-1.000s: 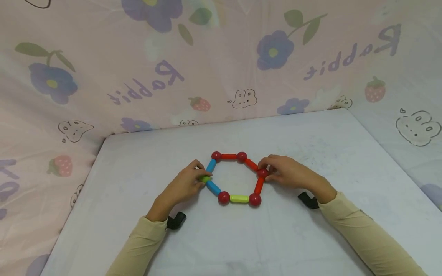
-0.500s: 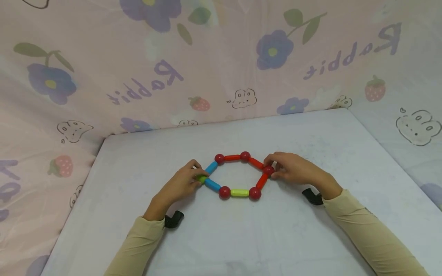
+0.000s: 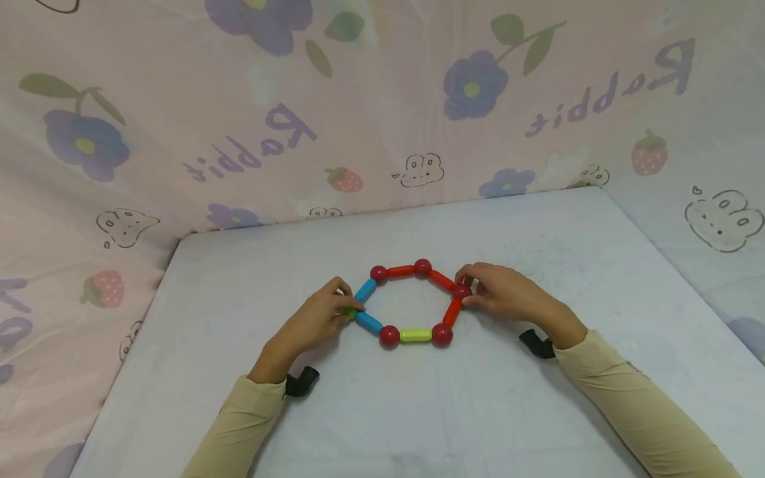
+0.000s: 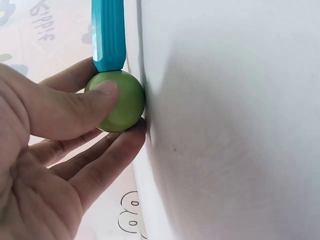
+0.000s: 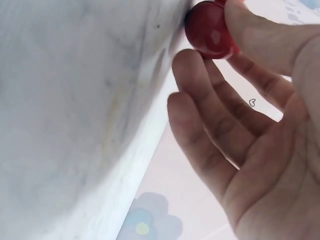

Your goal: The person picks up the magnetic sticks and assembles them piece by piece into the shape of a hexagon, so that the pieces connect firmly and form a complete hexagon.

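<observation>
A six-sided ring of coloured rods and balls lies on the white table. My left hand (image 3: 317, 318) pinches the green ball (image 4: 125, 102) at the ring's left corner, thumb on one side and fingers on the other. Two blue rods (image 3: 368, 322) run from that ball. At the right corner my right hand (image 3: 508, 292) grips a red ball (image 5: 210, 30) between thumb and fingers. Red rods (image 3: 452, 312) join it on both sides. A yellow-green rod (image 3: 415, 335) forms the near side between two red balls (image 3: 390, 336). Another red rod (image 3: 400, 271) spans the far side.
The white table (image 3: 418, 411) carries the ring near its middle. A printed curtain (image 3: 370, 99) hangs along the back and both sides of the table. A black curved piece (image 3: 301, 382) sits at the left wrist, and a similar one (image 3: 538, 344) at the right wrist.
My right hand has drawn its ball slightly right and away, then a little back. The ring is wider and flatter than one second ago. The left hand still holds the green ball.
</observation>
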`<action>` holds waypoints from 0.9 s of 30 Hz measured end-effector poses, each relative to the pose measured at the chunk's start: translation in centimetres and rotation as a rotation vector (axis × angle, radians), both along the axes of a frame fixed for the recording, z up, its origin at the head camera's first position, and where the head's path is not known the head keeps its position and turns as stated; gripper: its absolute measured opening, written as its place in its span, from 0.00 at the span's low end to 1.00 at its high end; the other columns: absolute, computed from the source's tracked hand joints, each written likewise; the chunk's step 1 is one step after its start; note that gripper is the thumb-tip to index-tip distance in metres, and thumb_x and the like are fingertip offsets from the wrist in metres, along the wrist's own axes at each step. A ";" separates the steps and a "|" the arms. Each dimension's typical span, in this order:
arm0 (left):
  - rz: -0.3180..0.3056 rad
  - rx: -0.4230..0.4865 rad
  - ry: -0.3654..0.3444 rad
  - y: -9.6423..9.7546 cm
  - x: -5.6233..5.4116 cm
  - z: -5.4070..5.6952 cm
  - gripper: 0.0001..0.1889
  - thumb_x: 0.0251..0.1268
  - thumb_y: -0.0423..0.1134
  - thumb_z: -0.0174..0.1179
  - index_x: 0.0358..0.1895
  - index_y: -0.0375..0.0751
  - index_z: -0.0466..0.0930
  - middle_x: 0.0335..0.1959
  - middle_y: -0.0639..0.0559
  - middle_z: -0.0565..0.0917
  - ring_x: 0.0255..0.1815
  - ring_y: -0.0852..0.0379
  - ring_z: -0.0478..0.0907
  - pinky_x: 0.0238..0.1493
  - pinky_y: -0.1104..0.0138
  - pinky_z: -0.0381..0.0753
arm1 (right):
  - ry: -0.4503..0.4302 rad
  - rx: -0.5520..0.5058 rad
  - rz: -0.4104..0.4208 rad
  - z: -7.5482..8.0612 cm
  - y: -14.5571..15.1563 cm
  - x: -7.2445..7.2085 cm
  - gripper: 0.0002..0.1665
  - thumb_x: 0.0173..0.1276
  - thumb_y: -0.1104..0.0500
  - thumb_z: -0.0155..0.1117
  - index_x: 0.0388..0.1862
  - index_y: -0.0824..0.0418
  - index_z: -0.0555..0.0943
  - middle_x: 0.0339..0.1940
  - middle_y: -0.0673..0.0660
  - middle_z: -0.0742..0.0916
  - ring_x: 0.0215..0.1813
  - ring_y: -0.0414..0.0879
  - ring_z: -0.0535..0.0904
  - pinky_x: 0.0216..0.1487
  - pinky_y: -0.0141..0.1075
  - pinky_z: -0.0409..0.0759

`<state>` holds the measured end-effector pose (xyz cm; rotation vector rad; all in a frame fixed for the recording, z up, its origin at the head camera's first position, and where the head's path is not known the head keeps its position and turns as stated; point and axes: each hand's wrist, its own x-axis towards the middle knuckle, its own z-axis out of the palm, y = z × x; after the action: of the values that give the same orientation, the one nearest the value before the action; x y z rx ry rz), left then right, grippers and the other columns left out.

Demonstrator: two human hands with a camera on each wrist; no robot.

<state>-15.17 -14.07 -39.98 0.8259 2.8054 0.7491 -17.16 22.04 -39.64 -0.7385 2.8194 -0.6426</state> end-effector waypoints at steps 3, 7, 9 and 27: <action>-0.016 0.014 0.009 0.1 0.0 -0.1 0.14 0.61 0.25 0.65 0.47 0.45 0.89 0.48 0.49 0.75 0.50 0.53 0.78 0.54 0.59 0.82 | 0.005 0.013 -0.004 0.0 -0.2 0.0 0.21 0.60 0.55 0.75 0.52 0.52 0.80 0.38 0.47 0.83 0.38 0.42 0.77 0.39 0.34 0.77; -0.022 0.022 0.014 0.2 0.0 -0.1 0.14 0.61 0.25 0.65 0.46 0.45 0.89 0.48 0.49 0.75 0.50 0.53 0.79 0.53 0.59 0.82 | 0.013 0.029 -0.008 -0.1 -0.3 0.1 0.22 0.60 0.54 0.76 0.53 0.51 0.80 0.38 0.47 0.83 0.39 0.42 0.77 0.38 0.34 0.77; -0.023 0.019 0.014 0.2 -0.1 -0.1 0.14 0.61 0.26 0.65 0.47 0.46 0.89 0.49 0.48 0.75 0.50 0.53 0.79 0.53 0.59 0.82 | 0.015 0.031 -0.011 -0.1 -0.3 0.1 0.22 0.60 0.54 0.76 0.52 0.52 0.80 0.38 0.47 0.83 0.39 0.42 0.77 0.38 0.34 0.77; 0.008 -0.011 0.008 0.5 0.1 -0.2 0.15 0.62 0.26 0.66 0.47 0.47 0.89 0.50 0.50 0.75 0.51 0.53 0.78 0.55 0.59 0.82 | 0.020 0.001 -0.048 -0.3 -0.5 0.5 0.20 0.61 0.55 0.75 0.51 0.51 0.80 0.38 0.48 0.84 0.37 0.42 0.76 0.36 0.34 0.75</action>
<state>-15.08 -13.58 -40.15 0.8180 2.8184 0.7330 -16.69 21.54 -39.95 -0.6827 2.8635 -0.6453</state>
